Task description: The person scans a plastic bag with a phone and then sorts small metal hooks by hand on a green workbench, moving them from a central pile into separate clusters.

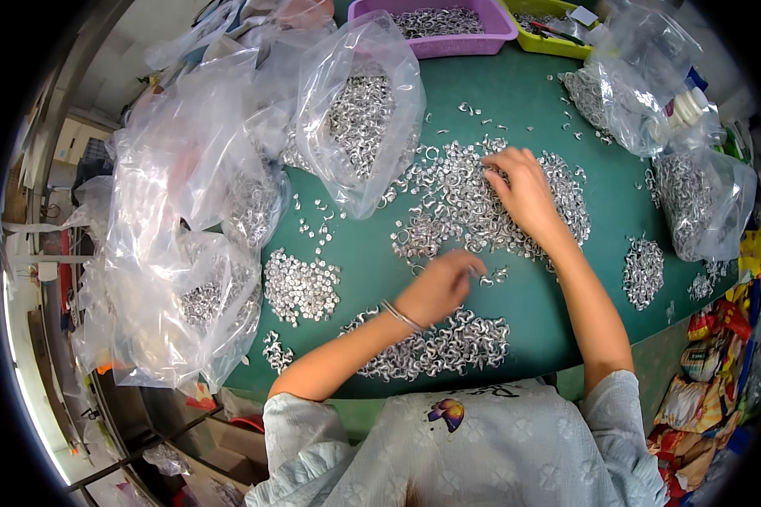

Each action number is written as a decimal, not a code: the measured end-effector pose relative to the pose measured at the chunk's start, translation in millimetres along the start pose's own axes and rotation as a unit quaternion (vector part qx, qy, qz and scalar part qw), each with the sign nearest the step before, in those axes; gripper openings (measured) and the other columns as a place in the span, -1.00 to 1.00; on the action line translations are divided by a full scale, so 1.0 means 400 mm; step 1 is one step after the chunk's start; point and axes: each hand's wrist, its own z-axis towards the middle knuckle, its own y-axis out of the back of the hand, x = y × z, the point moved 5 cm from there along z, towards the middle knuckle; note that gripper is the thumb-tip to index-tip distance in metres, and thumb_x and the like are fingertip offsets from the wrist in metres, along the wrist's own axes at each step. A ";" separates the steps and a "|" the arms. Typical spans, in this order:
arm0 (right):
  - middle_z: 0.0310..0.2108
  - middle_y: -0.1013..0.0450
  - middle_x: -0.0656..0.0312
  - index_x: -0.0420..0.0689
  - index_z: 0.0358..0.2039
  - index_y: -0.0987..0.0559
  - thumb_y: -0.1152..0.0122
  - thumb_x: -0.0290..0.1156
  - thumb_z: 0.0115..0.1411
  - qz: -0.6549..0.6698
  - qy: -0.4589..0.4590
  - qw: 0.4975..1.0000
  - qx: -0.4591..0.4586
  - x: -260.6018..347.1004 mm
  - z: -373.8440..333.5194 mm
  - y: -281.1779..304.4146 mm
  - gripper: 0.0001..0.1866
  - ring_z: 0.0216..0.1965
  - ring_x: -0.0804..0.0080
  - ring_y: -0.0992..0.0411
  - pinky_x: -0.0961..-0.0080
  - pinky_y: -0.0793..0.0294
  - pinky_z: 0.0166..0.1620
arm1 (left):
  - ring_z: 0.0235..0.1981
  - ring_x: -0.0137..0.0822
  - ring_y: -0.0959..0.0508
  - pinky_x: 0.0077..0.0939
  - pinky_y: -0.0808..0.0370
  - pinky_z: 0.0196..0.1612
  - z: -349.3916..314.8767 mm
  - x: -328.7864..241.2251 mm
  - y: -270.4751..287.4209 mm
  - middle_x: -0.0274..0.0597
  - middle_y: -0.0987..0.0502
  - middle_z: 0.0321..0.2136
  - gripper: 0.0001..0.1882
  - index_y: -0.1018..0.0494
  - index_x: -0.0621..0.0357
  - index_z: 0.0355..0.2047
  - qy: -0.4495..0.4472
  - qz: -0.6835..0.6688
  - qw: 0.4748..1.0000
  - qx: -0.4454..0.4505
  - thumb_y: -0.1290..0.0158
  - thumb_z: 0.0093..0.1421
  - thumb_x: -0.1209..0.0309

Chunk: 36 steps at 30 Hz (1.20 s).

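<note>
Small silver metal pieces, some curved and some ring-like, lie in a wide pile (448,211) in the middle of the green table. My right hand (522,188) rests over the right part of this pile, its thumb and fingers apart and reaching down among the pieces. My left hand (438,290), a bangle at its wrist, hovers at the pile's near edge. Motion blurs its bent fingers, so any piece in them cannot be made out. Just below it spreads a heap of curved silver pieces (435,346). A few loose pieces (495,276) lie right of the left fingertips.
Clear plastic bags (359,118) of metal pieces crowd the left side, and another bag (693,203) stands at right. A small-piece heap (300,287) lies left, a further heap (643,272) right. Purple (469,46) and yellow-green trays (550,44) sit at the far edge.
</note>
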 end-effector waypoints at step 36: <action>-0.33 -0.42 0.08 -0.23 -0.29 -0.51 -0.22 -0.57 0.02 0.053 0.009 0.990 0.130 0.118 -0.213 0.059 -0.81 -0.19 0.07 -0.39 0.25 -0.35 -0.06 | -0.36 -0.04 -0.45 -0.28 -0.41 -0.23 0.098 0.062 0.191 -0.03 -0.38 -0.40 -0.81 -0.43 0.21 -0.32 -0.065 0.221 0.961 -0.153 0.05 0.07 0.70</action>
